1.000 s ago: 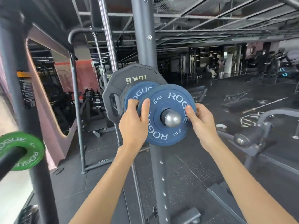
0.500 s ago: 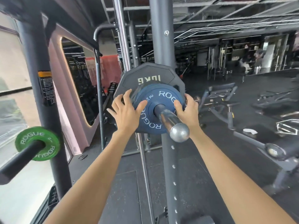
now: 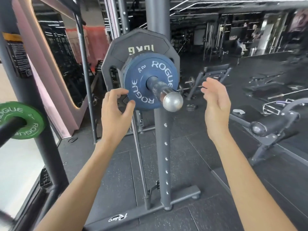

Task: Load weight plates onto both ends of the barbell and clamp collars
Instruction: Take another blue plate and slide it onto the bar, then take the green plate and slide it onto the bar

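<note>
Head view: blue 2 kg plate (image 3: 135, 84) sits on the barbell sleeve (image 3: 172, 101), pushed in against the black 10 kg plate (image 3: 141, 40). A second blue rim shows just behind the front one. A bare stretch of sleeve sticks out toward the camera.

Left hand (image 3: 115, 110) is loosely curled and holds nothing, thumb just beside the blue plate's lower-left edge; cannot tell if it touches. Right hand (image 3: 216, 104) is open with relaxed fingers, apart from plate and sleeve.

No collar is visible on the sleeve or in either hand. The other end of the bar is out of view, so its load is unknown.

Risks, as judged:
- Unclamped plates could creep outward along the smooth sleeve if the bar is bumped or tilted, and the small blue one would go first.
- If this end alone is loaded, the bar could tip on the rack upright (image 3: 162, 147).
- A gap between plates would leave the collar clamping loose.

Green plate (image 3: 33, 129) hangs on a separate peg at left.
</note>
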